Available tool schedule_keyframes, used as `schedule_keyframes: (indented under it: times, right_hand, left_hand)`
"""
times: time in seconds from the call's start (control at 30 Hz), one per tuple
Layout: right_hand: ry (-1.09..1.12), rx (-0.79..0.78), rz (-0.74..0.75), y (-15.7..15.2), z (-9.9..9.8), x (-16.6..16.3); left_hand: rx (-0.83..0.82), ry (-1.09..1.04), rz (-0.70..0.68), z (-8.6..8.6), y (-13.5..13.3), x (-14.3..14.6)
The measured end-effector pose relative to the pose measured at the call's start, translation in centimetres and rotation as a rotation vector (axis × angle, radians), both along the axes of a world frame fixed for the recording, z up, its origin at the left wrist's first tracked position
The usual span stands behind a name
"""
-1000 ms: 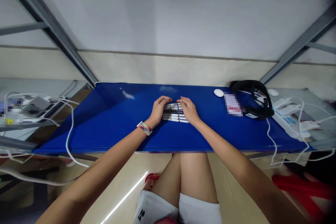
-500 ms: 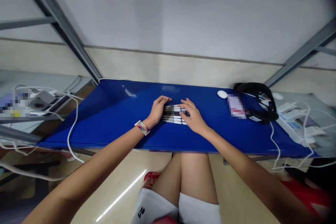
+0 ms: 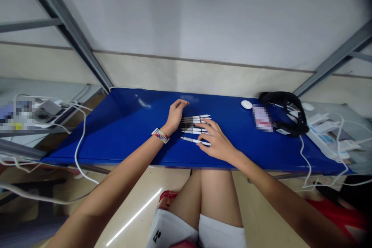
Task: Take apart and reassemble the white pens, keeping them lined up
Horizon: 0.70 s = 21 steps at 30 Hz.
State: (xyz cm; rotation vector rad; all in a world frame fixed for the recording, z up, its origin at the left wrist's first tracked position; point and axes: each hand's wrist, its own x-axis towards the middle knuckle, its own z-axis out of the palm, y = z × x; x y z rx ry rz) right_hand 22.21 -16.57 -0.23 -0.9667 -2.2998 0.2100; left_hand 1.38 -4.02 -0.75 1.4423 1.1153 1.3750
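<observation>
Several white pens lie side by side in a row on the blue table. My left hand, with a coloured band on the wrist, rests on edge against the left ends of the row, fingers curled. My right hand lies over the right ends, fingers spread. Its fingertips press on the nearest pen, which lies a little apart from the row, toward me.
A white mouse, a small card and a black headset lie at the table's right end. White chargers and cables sit further right. More cables hang off the left side. Metal frame struts rise behind.
My right hand has slid toward me and drawn the nearest pen away from the row. My left hand has lifted its fingers off the pens and stays at their left ends.
</observation>
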Motion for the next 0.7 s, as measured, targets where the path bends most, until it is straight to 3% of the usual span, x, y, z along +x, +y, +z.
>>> schedule_keyframes:
  times: [0.1,0.23,0.33,0.4,0.57,0.7]
  right_hand:
    - [0.062,-0.083,-0.035,1.1,0.6,0.4]
    - [0.232,-0.116,-0.210,4.4,1.7,1.7]
    - [0.367,-0.165,-0.273,7.6,2.1,2.3]
    - [0.483,-0.224,-0.291,9.7,2.1,2.2]
    - [0.785,-0.606,-0.264,13.3,1.5,1.7]
    - [1.007,-0.694,-0.227,13.7,0.3,2.2]
  left_hand:
    - [-0.049,-0.028,-0.114,1.3,0.3,0.3]
    - [-0.096,0.025,-0.354,3.2,0.2,0.4]
    - [-0.014,0.109,-0.448,3.6,0.5,0.2]
    - [0.065,0.161,-0.414,3.2,1.2,0.0]
    - [0.159,0.157,-0.265,1.4,3.5,-1.1]
    - [0.207,0.266,-0.188,0.8,4.1,-2.0]
